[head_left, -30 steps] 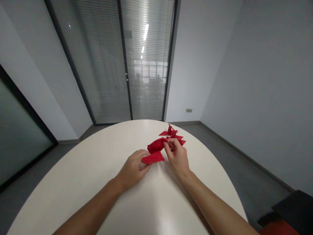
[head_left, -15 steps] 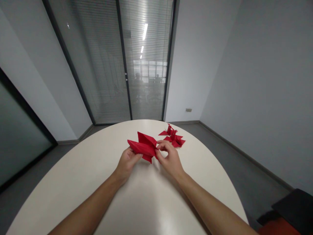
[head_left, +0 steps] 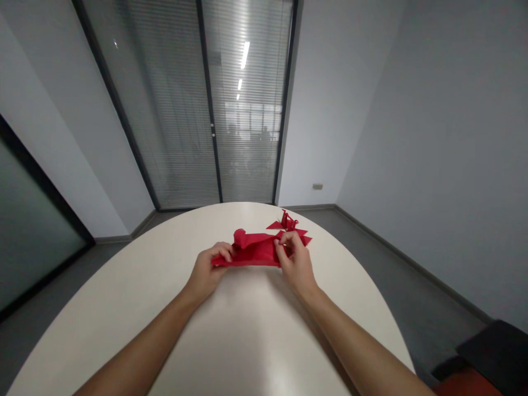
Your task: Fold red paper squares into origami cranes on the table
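Note:
A creased sheet of red paper [head_left: 258, 254] is stretched between my two hands over the table, partly unfolded, with a curled flap at its upper left. My left hand [head_left: 210, 268] grips its left end, fingers closed over the edge. At the right end, my right hand [head_left: 296, 261] pinches the paper between thumb and fingers. Just behind my right hand lie red folded-paper cranes [head_left: 287, 221], overlapping one another and partly hidden by the hand.
The round white table [head_left: 231, 335] fills the foreground. Beyond it stand a glass partition with blinds [head_left: 177, 137] and a grey wall [head_left: 437, 154]. A black and orange chair [head_left: 495, 352] is at the lower right.
The red paper has gone from a pointed, winged folded shape to a wider, opened strip. My hands have moved apart, the right one shifting rightward, both still holding it.

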`<action>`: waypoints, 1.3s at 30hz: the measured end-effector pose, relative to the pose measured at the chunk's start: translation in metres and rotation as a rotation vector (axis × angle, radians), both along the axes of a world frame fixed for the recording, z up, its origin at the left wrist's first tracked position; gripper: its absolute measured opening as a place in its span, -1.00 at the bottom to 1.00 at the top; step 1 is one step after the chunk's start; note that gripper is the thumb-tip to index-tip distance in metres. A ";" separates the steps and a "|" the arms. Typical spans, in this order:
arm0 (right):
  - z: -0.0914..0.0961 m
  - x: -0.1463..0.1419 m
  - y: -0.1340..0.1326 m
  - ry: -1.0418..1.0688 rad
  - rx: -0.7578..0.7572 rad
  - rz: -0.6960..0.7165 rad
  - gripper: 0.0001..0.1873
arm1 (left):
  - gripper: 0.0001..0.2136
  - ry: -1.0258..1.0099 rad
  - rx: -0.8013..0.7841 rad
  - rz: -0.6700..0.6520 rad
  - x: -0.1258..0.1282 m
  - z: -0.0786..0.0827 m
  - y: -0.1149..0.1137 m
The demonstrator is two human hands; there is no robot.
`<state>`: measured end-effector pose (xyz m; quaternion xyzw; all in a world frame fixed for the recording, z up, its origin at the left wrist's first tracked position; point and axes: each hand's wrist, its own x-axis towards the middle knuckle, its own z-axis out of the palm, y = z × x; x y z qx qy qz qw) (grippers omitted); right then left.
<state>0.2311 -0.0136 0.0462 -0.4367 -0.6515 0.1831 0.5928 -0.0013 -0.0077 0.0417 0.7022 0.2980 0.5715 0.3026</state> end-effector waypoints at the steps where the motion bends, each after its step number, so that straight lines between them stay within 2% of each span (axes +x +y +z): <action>1: 0.000 0.002 0.001 -0.020 -0.010 0.025 -0.93 | -0.86 0.132 0.109 0.004 -0.003 0.003 -0.001; 3: -0.001 0.005 0.004 -0.047 -0.051 0.066 -0.88 | -0.85 0.356 0.322 0.050 -0.008 0.007 -0.003; 6: -0.003 0.007 0.010 0.019 -0.124 0.104 -0.82 | -0.82 0.581 0.572 0.128 -0.010 0.009 -0.006; 9: -0.007 0.009 0.017 0.164 -0.208 0.140 -0.83 | -0.83 0.711 0.745 0.161 -0.009 0.005 -0.009; 11: -0.011 0.011 0.022 0.207 -0.277 0.125 -0.83 | -0.83 0.775 0.796 0.173 -0.008 0.002 -0.009; 14: -0.016 0.015 0.024 0.133 -0.330 0.015 -0.77 | -0.84 0.857 0.790 0.151 -0.007 -0.001 -0.010; 17: -0.017 0.018 0.020 -0.073 -0.232 -0.088 -0.58 | -0.85 0.923 0.734 0.073 -0.004 -0.004 -0.010; 19: -0.015 0.018 0.015 -0.219 -0.167 -0.045 -0.43 | -0.86 0.956 0.681 0.020 -0.002 -0.006 -0.011; 20: -0.014 0.017 0.013 -0.282 -0.154 -0.005 -0.43 | -0.86 0.969 0.654 0.000 -0.001 -0.007 -0.011; 22: -0.011 0.016 0.010 -0.379 -0.159 0.053 -0.61 | -0.84 0.989 0.601 -0.032 0.002 -0.009 -0.013; 24: -0.009 0.014 0.009 -0.432 -0.188 0.039 -0.86 | -0.81 1.002 0.557 -0.062 0.003 -0.010 -0.014; 25: -0.008 0.013 0.009 -0.435 -0.205 0.011 -0.90 | -0.79 1.006 0.542 -0.075 0.003 -0.010 -0.015; 29: -0.007 0.016 0.011 -0.390 -0.266 -0.097 -0.90 | -0.79 1.023 0.521 -0.094 0.003 -0.013 -0.017; 33: -0.008 0.021 0.013 -0.392 -0.333 -0.136 -0.78 | -0.75 1.015 0.496 -0.121 0.004 -0.014 -0.019; 36: -0.010 0.022 0.015 -0.403 -0.356 -0.166 -0.87 | -0.72 1.009 0.451 -0.147 0.005 -0.012 -0.021; 39: -0.010 0.023 0.016 -0.370 -0.314 -0.144 -0.92 | -0.68 0.977 0.369 -0.181 0.002 -0.010 -0.021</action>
